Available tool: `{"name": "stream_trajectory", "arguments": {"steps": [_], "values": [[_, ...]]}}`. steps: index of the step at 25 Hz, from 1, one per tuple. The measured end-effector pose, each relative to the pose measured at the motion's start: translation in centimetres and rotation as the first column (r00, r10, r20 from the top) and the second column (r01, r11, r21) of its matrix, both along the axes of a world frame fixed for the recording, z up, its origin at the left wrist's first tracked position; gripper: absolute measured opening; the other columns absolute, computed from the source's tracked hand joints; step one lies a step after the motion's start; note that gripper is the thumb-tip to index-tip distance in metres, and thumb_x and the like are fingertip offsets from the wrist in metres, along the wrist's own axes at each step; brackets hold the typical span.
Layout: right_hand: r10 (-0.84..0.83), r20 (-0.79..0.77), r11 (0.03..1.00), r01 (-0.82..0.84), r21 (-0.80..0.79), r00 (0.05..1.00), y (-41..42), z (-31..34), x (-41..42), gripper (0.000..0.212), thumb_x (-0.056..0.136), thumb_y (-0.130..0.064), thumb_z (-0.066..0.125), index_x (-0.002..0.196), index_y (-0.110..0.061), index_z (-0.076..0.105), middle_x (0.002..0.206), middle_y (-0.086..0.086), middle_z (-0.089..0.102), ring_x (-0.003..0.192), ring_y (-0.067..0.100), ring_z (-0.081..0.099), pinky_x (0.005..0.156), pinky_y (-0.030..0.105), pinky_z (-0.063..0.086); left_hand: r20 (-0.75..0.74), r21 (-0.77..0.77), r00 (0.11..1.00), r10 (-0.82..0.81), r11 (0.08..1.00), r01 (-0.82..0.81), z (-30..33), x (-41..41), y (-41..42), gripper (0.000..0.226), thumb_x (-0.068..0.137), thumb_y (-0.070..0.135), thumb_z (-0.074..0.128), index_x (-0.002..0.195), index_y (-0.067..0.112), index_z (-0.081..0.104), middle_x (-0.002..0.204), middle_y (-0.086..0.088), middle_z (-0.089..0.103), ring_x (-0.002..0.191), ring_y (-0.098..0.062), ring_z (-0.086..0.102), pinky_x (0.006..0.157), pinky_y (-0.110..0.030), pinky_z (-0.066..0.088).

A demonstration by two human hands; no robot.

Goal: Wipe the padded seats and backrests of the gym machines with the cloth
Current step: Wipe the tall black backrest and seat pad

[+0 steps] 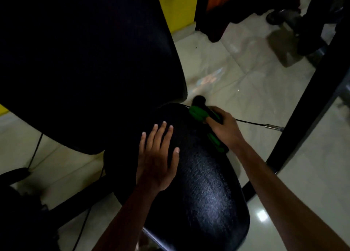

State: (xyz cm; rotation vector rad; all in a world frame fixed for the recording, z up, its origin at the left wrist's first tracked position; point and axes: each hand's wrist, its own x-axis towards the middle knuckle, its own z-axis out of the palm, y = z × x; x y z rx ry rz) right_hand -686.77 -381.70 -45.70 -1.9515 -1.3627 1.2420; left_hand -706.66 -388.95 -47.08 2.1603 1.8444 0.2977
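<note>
A black padded seat [204,190] fills the lower middle of the view, with a large black padded backrest [85,61] rising behind it at the upper left. My left hand [157,156] lies flat on the seat, fingers spread, holding nothing. My right hand [224,127] is at the seat's far right edge, shut on a green cloth [198,113]. The cloth bunches above the fingers and a strip of it hangs below the wrist along the seat edge.
A black machine frame bar [306,99] slants down the right side. A thin cable with a metal end [270,126] runs right of my right hand. A black knob [198,99] sits behind the seat. Pale tiled floor [246,70] surrounds it; dark equipment [310,23] stands far right.
</note>
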Motion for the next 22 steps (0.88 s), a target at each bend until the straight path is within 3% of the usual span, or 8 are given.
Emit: {"name": "stream_trajectory", "arguments": {"steps": [2,4,8,12,14,17,19,22], "values": [[0.083,0.033,0.997,-0.083,-0.007,0.996,3.0,-0.6,-1.5,0.029,0.087,-0.03,0.06,0.117,-0.029,0.063,0.109,0.003,0.068,0.103,0.02,0.062,0.091,0.032,0.049,-0.014,-0.002,1.0,-0.002,1.0,0.002,-0.1,0.0,0.0,0.058,0.092,0.04,0.033,0.142,0.014,0.041,0.152,-0.004,0.034,0.142,-0.02,0.027,0.115,-0.045,0.016],[0.066,0.023,0.998,-0.066,-0.005,0.998,3.5,-0.8,-1.9,0.031,0.087,-0.03,0.06,0.117,-0.029,0.063,0.11,0.004,0.068,0.104,0.021,0.062,0.091,0.032,0.049,-0.012,0.0,1.0,-0.006,1.0,0.006,-0.2,0.0,0.0,0.058,0.092,0.041,0.032,0.143,0.015,0.04,0.153,-0.003,0.033,0.142,-0.02,0.026,0.117,-0.044,0.014],[-0.011,-0.037,1.0,0.012,0.019,0.999,-2.6,0.7,1.2,0.033,0.085,-0.017,0.063,0.118,-0.02,0.063,0.102,0.001,0.068,0.092,0.011,0.062,0.077,0.014,0.042,0.0,0.012,1.0,-0.011,1.0,0.011,-0.2,0.0,0.1,0.057,0.092,0.041,0.032,0.143,0.015,0.041,0.152,-0.004,0.034,0.142,-0.02,0.027,0.117,-0.042,0.013],[-0.058,-0.066,0.998,0.06,0.023,0.996,-9.3,2.2,3.8,0.032,0.081,-0.023,0.064,0.113,-0.028,0.062,0.095,-0.008,0.069,0.079,-0.009,0.061,0.071,0.007,0.043,0.016,0.016,1.0,0.0,1.0,0.0,-0.2,0.1,0.1,0.058,0.092,0.041,0.032,0.142,0.014,0.042,0.151,-0.004,0.035,0.141,-0.021,0.028,0.117,-0.043,0.014],[-0.084,-0.02,0.996,0.084,0.007,0.996,-8.5,1.5,3.4,0.031,0.085,-0.022,0.067,0.114,-0.03,0.063,0.097,-0.007,0.069,0.085,-0.001,0.062,0.076,0.015,0.045,0.012,0.018,1.0,0.004,1.0,-0.004,-0.3,0.1,0.0,0.058,0.091,0.041,0.032,0.142,0.015,0.042,0.151,-0.004,0.036,0.141,-0.021,0.028,0.116,-0.043,0.014],[-0.033,0.001,0.999,0.033,-0.019,0.999,-3.7,0.5,1.8,0.038,0.081,-0.043,0.069,0.115,-0.028,0.063,0.104,-0.005,0.068,0.097,0.011,0.062,0.085,0.026,0.048,0.009,0.019,1.0,0.012,1.0,-0.012,-0.4,0.2,-0.2,0.06,0.091,0.043,0.03,0.143,0.016,0.042,0.152,-0.003,0.035,0.142,-0.019,0.025,0.117,-0.041,0.011],[0.025,0.004,0.999,-0.024,-0.038,1.0,-1.4,0.2,0.9,0.045,0.078,-0.052,0.069,0.114,-0.028,0.062,0.103,-0.006,0.066,0.097,0.011,0.061,0.084,0.024,0.047,0.021,0.02,1.0,0.018,1.0,-0.019,-0.4,0.1,-0.1,0.06,0.091,0.044,0.029,0.143,0.017,0.04,0.152,-0.002,0.034,0.143,-0.018,0.023,0.118,-0.041,0.01],[-0.029,-0.025,0.999,0.028,-0.015,0.999,-3.5,0.7,1.5,0.045,0.079,-0.043,0.072,0.119,-0.026,0.061,0.104,-0.008,0.065,0.097,0.009,0.061,0.077,0.015,0.042,0.028,0.017,1.0,0.003,1.0,-0.004,-0.3,-0.1,-0.3,0.061,0.092,0.046,0.027,0.144,0.017,0.039,0.153,-0.003,0.032,0.144,-0.018,0.021,0.118,-0.04,0.008]]}}
